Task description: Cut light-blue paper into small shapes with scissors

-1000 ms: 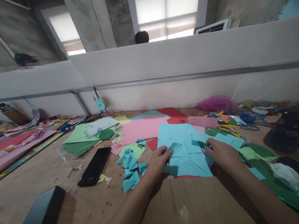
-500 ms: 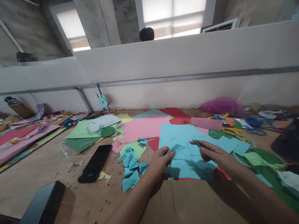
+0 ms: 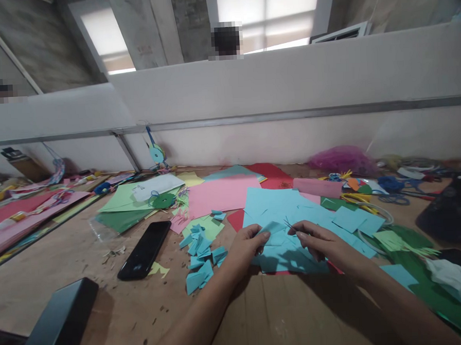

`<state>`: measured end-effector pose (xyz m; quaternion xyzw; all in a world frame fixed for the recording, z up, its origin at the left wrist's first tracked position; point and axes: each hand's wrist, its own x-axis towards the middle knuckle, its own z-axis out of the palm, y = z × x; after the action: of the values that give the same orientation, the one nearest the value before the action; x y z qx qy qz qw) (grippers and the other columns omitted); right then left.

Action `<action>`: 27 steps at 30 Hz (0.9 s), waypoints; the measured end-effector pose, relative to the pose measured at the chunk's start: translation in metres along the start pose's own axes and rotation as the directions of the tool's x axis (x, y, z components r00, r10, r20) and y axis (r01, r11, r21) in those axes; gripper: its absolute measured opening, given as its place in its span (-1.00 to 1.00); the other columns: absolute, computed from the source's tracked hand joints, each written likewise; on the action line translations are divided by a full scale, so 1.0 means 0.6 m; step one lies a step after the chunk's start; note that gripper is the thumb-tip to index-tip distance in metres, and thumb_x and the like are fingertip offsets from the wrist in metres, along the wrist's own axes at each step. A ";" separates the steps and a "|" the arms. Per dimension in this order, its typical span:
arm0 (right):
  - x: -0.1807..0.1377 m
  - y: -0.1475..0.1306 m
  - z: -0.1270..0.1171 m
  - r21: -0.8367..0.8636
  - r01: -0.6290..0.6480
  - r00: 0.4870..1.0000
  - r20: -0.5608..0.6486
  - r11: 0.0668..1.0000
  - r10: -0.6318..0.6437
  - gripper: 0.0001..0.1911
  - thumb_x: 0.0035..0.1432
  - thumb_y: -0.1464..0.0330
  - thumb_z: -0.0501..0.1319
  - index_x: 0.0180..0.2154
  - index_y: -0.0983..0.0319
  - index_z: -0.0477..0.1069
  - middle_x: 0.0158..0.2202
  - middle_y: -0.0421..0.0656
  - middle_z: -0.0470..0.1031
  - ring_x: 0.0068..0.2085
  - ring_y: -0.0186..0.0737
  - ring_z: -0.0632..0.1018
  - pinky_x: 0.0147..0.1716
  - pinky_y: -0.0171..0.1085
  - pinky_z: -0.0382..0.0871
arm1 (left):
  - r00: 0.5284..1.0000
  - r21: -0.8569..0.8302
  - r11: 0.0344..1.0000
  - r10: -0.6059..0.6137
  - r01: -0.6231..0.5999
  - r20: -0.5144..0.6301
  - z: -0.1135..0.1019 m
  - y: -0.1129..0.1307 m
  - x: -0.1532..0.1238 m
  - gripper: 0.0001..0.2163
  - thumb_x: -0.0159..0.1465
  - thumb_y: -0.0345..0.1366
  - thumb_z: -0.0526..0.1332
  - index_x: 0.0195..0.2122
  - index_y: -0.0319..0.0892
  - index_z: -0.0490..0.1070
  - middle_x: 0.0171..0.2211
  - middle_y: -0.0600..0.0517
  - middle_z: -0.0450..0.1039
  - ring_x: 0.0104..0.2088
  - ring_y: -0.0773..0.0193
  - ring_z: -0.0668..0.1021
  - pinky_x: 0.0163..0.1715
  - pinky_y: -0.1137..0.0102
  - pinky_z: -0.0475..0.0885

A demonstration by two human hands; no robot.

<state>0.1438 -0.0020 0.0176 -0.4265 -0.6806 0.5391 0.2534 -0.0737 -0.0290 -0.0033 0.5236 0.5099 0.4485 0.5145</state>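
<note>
My left hand (image 3: 253, 241) is closed, with a small piece of light blue paper (image 3: 274, 228) pinched between thumb and fingers. Close beside it, my right hand (image 3: 311, 235) is closed around a thin, dark tool (image 3: 288, 223) with fine pointed tips. Most of that tool is hidden by the fingers, and its kind is unclear. The tips are at the right edge of the pinched piece. Beneath both hands lie large light blue sheets (image 3: 271, 204) with cut lines in them. Folded blue paper pieces (image 3: 199, 279) are heaped left of my left hand.
A black phone (image 3: 144, 251) lies at left, behind a dark box (image 3: 56, 320). Pink paper (image 3: 224, 196) and green paper (image 3: 119, 199) lie farther back. Blue paper squares (image 3: 349, 218), a purple mesh bag (image 3: 341, 160) and a dark cap (image 3: 448, 207) are at right. A white partition (image 3: 249, 89) stands behind.
My right hand has moved left, bringing the tool's tips to the blue piece in my left hand. My left hand stays nearly in place. The view has shifted slightly.
</note>
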 end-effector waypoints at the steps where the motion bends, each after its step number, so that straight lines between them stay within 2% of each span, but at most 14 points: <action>1: 0.002 0.002 0.000 0.019 -0.013 1.000 0.002 1.000 0.013 -0.62 0.21 0.03 0.11 -0.14 0.18 0.36 -0.47 -0.29 0.22 -0.55 -0.37 0.18 -0.56 -0.33 0.01 | 1.000 -0.005 1.000 0.002 -0.002 0.001 0.000 -0.001 0.000 -0.67 0.11 -0.06 0.24 -0.56 -0.16 0.18 -0.64 0.17 0.15 -0.58 0.42 0.21 -0.55 0.46 0.05; 5: 0.006 0.008 -0.003 0.034 -0.010 1.000 -0.015 0.999 0.010 -0.58 0.19 0.01 0.13 -0.14 0.22 0.41 -0.54 -0.31 0.18 -0.57 -0.38 0.12 -0.57 -0.31 -0.08 | 1.000 -0.023 1.000 -0.005 0.005 0.013 0.001 -0.002 0.000 -0.69 0.11 -0.06 0.25 -0.55 -0.16 0.21 -0.63 0.17 0.16 -0.58 0.42 0.21 -0.56 0.46 0.04; 22: 0.005 0.009 0.003 0.073 -0.010 1.000 -0.013 0.997 0.011 -0.56 0.20 0.03 0.15 -0.17 0.26 0.48 -0.57 -0.30 0.12 -0.50 -0.34 0.14 -0.52 -0.30 -0.09 | 0.996 -0.008 0.997 -0.070 0.070 0.061 0.000 -0.003 -0.006 -0.72 0.16 -0.08 0.22 -0.50 -0.15 0.23 -0.60 0.16 0.19 -0.58 0.41 0.21 -0.58 0.46 0.02; 27: 0.005 0.010 0.003 0.088 -0.005 1.000 -0.010 0.996 0.006 -0.55 0.18 0.01 0.16 -0.18 0.26 0.49 -0.57 -0.30 0.13 -0.50 -0.34 0.15 -0.53 -0.31 -0.07 | 0.997 -0.009 0.999 -0.053 0.053 0.064 0.001 0.000 -0.007 -0.72 0.15 -0.09 0.22 -0.52 -0.16 0.23 -0.60 0.16 0.18 -0.57 0.41 0.20 -0.58 0.47 0.03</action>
<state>0.1424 -0.0002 0.0112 -0.4194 -0.6537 0.5672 0.2741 -0.0736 -0.0334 -0.0028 0.5210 0.5046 0.4207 0.5449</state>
